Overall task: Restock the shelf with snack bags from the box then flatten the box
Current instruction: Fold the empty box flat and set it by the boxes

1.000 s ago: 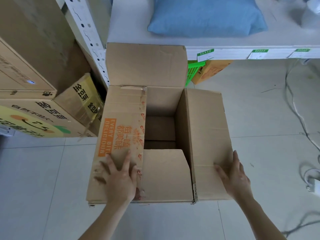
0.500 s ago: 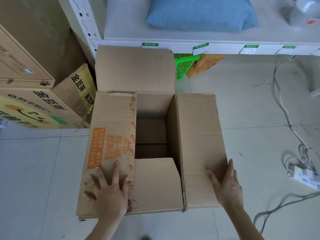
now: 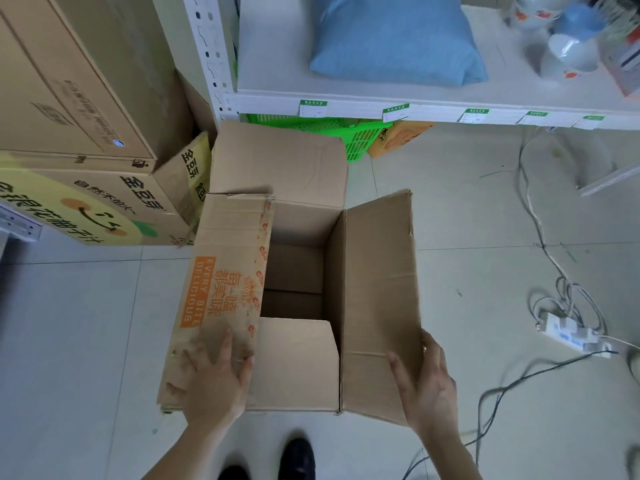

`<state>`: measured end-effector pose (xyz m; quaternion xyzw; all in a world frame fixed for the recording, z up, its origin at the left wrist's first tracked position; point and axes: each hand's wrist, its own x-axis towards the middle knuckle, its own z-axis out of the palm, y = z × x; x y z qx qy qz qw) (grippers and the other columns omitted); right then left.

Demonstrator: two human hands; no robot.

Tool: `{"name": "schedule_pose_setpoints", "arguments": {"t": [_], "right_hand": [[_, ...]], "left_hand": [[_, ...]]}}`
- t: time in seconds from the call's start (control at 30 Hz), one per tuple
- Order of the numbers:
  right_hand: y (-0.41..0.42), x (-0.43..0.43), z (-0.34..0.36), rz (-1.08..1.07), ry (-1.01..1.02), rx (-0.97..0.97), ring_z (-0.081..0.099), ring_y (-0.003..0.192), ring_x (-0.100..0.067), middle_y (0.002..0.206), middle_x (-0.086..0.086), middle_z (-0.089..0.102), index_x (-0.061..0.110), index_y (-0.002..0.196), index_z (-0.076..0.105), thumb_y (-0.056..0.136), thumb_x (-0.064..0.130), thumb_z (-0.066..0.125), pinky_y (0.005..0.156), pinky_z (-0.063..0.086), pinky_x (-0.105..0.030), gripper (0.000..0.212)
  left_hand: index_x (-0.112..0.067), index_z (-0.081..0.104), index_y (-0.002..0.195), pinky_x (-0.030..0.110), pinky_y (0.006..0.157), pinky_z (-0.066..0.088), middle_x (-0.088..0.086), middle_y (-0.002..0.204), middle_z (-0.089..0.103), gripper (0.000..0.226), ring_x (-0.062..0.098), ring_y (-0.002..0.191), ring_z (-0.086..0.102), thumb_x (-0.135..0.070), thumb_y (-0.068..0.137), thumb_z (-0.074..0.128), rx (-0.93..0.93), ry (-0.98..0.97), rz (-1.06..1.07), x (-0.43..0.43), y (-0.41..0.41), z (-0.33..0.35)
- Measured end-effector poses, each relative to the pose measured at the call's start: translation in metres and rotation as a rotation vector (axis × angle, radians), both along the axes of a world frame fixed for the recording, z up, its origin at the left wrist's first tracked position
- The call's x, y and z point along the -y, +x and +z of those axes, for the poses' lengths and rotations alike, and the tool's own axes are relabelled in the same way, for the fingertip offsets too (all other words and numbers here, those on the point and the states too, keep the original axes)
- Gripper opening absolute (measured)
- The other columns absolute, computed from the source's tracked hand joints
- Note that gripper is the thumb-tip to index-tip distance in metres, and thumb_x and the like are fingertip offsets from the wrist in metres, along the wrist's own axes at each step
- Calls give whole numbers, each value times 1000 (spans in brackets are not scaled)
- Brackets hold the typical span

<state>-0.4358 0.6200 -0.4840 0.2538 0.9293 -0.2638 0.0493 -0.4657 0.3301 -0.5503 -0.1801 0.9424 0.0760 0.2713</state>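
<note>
Matt cardboard beside smooth tile, painted metal and plastic.

The box (image 3: 377,289) is plain brown cardboard, matt and creased, with orange ink on one flap and a strip of glossy clear tape (image 3: 260,271) along that flap's edge. The floor (image 3: 86,323) is pale tile, smooth with a faint sheen. The shelf (image 3: 270,64) looks like a white matt board on a perforated white-painted metal upright (image 3: 207,46), with paper labels (image 3: 312,108) on its front edge. The cushion (image 3: 394,39) is blue cloth, the basket (image 3: 360,140) green plastic lattice, the stacked cartons (image 3: 69,98) printed cardboard, the power strip (image 3: 568,332) white plastic.
</note>
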Motion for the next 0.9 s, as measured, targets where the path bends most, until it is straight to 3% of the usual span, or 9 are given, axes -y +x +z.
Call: {"name": "schedule_pose_setpoints", "arguments": {"t": [0.1,0.23,0.33,0.4,0.47,0.57,0.73,0.9], "right_hand": [[0,26,18,64,1,-31,60,116,-27,136,-2,57,12,142,39,89,68,45,101,45,-50,77],[-6,64,30,217,13,-13,59,118,-16,138,7,57,22,148,33,86,74,30,106,40,-47,81],[-18,94,32,402,-3,114,31,143,-6,159,13,26,29,155,12,76,85,-6,118,20,-41,99],[-28,115,27,490,5,210,12,149,-6,163,15,5,35,154,-4,67,85,-20,121,9,-41,102],[-38,133,16,539,39,268,3,151,-10,163,15,-6,42,151,-16,69,84,-19,121,6,-45,92],[-51,149,-10,566,80,345,-2,152,-17,162,13,-15,46,149,-19,75,81,-10,120,6,-50,83],[-66,156,-45,613,130,483,-11,151,-18,163,7,-18,38,153,-12,48,85,-36,120,4,-54,118],[-93,148,-38,538,185,435,1,152,-20,165,4,-7,32,153,-16,53,84,-34,121,7,-50,114]], "left_hand": [[-37,1,151,67,109,19,8,161,3,77,36,146,7,-73,86,20,12,-40,-49,9,-1,23],[-36,-5,152,63,112,18,8,162,-4,76,35,147,4,-71,88,16,38,-69,-121,30,-2,39],[-36,-6,152,61,114,16,7,162,-7,73,34,148,0,-69,90,14,43,-56,-111,47,-4,45],[-36,-7,152,59,114,16,7,162,-7,73,33,148,0,-69,90,13,40,-66,-114,58,-6,48],[-36,-7,152,58,114,16,7,162,-8,72,33,148,0,-69,90,13,39,-81,-124,69,-8,48],[-36,-12,151,56,115,15,7,161,-11,71,31,148,-2,-68,91,10,49,-91,-133,79,-13,45],[-36,-14,150,55,116,12,7,161,-11,71,31,148,-3,-67,91,10,43,-72,-144,92,-23,39],[-33,-15,150,54,118,10,6,161,-11,73,30,148,-4,-68,91,9,20,-46,-148,93,-59,45]]}}
